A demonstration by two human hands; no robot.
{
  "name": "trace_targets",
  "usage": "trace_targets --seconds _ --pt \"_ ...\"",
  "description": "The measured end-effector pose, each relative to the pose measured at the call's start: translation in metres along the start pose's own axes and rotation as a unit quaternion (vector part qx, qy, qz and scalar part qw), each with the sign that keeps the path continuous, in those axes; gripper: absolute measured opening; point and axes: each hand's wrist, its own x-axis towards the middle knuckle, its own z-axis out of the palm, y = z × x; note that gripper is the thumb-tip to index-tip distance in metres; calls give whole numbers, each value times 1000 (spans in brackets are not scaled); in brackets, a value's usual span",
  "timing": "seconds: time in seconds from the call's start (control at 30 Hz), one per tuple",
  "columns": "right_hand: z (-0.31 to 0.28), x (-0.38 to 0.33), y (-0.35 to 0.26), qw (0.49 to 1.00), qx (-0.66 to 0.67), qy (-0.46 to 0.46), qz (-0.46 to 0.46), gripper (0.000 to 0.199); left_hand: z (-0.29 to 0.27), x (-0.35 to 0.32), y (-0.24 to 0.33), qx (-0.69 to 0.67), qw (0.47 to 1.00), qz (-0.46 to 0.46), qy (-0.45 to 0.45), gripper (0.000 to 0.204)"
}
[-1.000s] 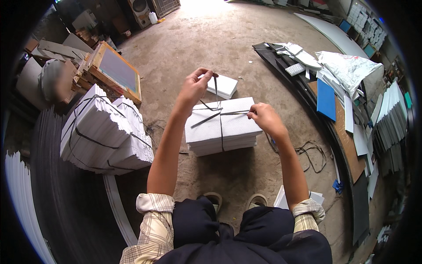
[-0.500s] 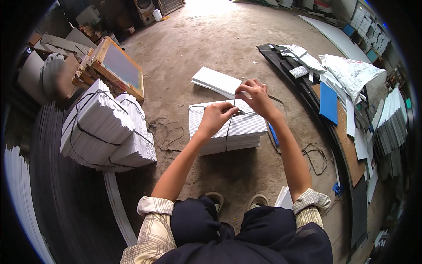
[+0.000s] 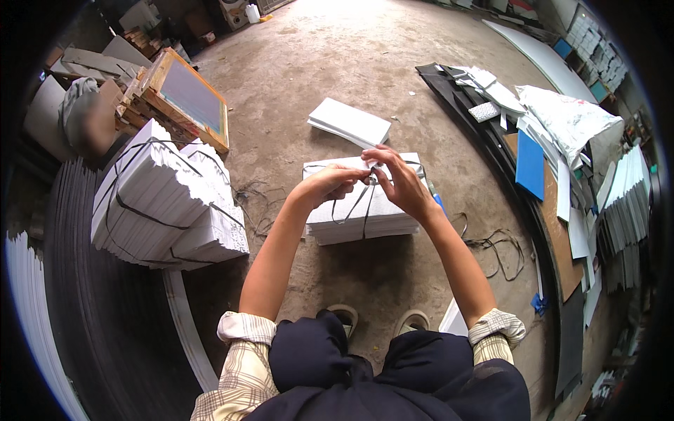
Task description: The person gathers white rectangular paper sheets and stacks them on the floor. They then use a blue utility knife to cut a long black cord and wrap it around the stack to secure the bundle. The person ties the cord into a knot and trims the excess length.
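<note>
Pinching together, left hand [image 3: 328, 184] and right hand [image 3: 399, 184] meet over the white stack of flat sheets [image 3: 365, 210] on the concrete floor [image 3: 393, 77], both closed on the thin dark strap [image 3: 355, 203] around it, apparently at a knot. Tied white bundles [image 3: 165, 203] sit left; a loose white sheet pile [image 3: 349, 121] lies farther off.

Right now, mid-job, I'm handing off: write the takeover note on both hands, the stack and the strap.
Left hand: grip shut on the dark strap, above the stack.
Right hand: fingers pinching the same strap where the ends meet.
White sheet stack: on the concrete floor ahead of the feet, strap looped over it.
Done: strap is around the stack.
Left: knot not visibly finished.
Loose white sheets lie beyond; tied bundles on the left.
</note>
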Motion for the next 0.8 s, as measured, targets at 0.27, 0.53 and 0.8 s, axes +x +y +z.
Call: trace_targets --seconds 0.27,0.53,0.8 --pt "-8 -3 -1 957 124 -39 261 40 22 -11 10 435 823 229 284 20" --pt "-30 9 7 888 406 19 216 49 15 -1 14 279 910 198 233 20" --pt "-148 -20 71 722 633 188 208 19 -2 0 13 237 925 174 239 25"
